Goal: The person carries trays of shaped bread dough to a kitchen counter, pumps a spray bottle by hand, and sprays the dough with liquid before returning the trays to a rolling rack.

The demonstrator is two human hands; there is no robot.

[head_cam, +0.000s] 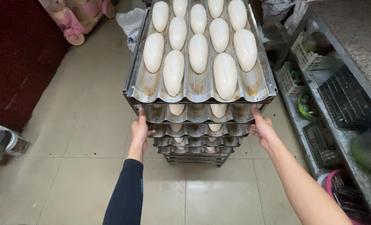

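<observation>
Head view: left hand [140, 130] and right hand [261, 128] well apart, each gripping one end of the second perforated baguette tray [196, 113] in a metal rack [194, 158]. Top tray [260, 85] above, loaded with pale dough loaves [198, 53]. Tiled floor [85, 137] below.

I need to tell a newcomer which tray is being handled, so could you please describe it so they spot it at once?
Find the tall metal rack of stacked trays on the tiled floor. The one meant is the second perforated, wavy metal tray from the top. Unlike its neighbours, the left hand and right hand grip its front corners.
</observation>
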